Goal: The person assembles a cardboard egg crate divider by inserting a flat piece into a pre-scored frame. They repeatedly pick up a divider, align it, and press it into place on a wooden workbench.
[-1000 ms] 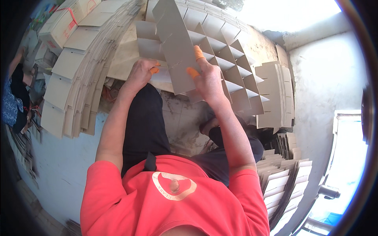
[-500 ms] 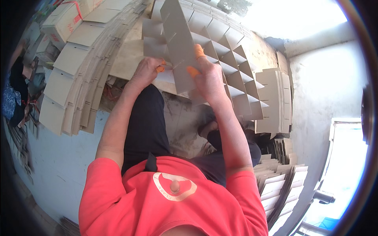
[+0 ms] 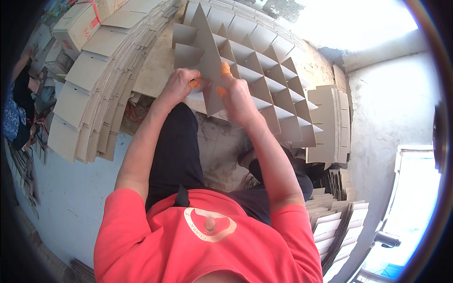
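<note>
A big stack of flat cardboard sheets (image 3: 89,89) is fanning out along the left side, running from the top of the view down past the person's left knee. On top of it, in the upper left corner, a closed cardboard box (image 3: 78,23) with red tape is sitting. Another, smaller stack of slotted cardboard pieces (image 3: 330,122) is lying on the right, beside the pale wall, and more such pieces (image 3: 330,226) are piling up at the lower right, just beside the person's right shoulder.

In the middle at the top, a cardboard divider grid (image 3: 264,80) is standing on the concrete floor (image 3: 222,151) in front of the person's knees, its strips crossing to form rows of open cells. One cardboard strip (image 3: 207,61) is rising upright and tilted at the near left end of the grid, its pointed top reaching higher than the other strips.

The left hand (image 3: 177,87) is closing on the left face of this strip near its lower part, with the orange-tipped fingers (image 3: 194,84) pressing against the cardboard. The right hand (image 3: 236,94) is gripping the same strip from the right side, its orange-tipped thumb and fingers (image 3: 225,70) pinching the cardboard, so the strip is lying between the two hands. The lower edge of the strip is hanging just below the right hand's knuckles.

At the far left edge, another person's arm and blue patterned clothing (image 3: 12,113) are showing.
</note>
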Motion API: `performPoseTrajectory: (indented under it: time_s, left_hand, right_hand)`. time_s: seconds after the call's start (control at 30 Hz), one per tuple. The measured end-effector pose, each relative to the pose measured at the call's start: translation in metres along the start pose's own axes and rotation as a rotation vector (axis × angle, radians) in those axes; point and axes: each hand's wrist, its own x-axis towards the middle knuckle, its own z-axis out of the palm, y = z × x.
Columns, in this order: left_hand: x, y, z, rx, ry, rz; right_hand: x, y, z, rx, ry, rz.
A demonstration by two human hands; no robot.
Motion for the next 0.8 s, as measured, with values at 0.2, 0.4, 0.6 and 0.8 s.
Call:
performPoseTrajectory:
  time_s: [0.2, 0.4, 0.6, 0.8]
  left_hand:
    - [0.004, -0.005, 0.007, 0.004, 0.001, 0.028]
    - [0.007, -0.005, 0.009, 0.044, -0.016, 0.002]
    - [0.006, 0.001, 0.008, 0.081, 0.000, 0.066]
    - [0.000, 0.005, 0.006, 0.170, -0.014, 0.059]
  right_hand:
    - [0.013, -0.019, -0.012, -0.108, -0.158, 0.090]
    - [0.013, -0.017, -0.003, -0.200, -0.148, 0.111]
    - [0.015, -0.015, -0.010, -0.377, -0.255, 0.115]
    - [-0.009, -0.003, -0.002, -0.254, -0.315, 0.121]
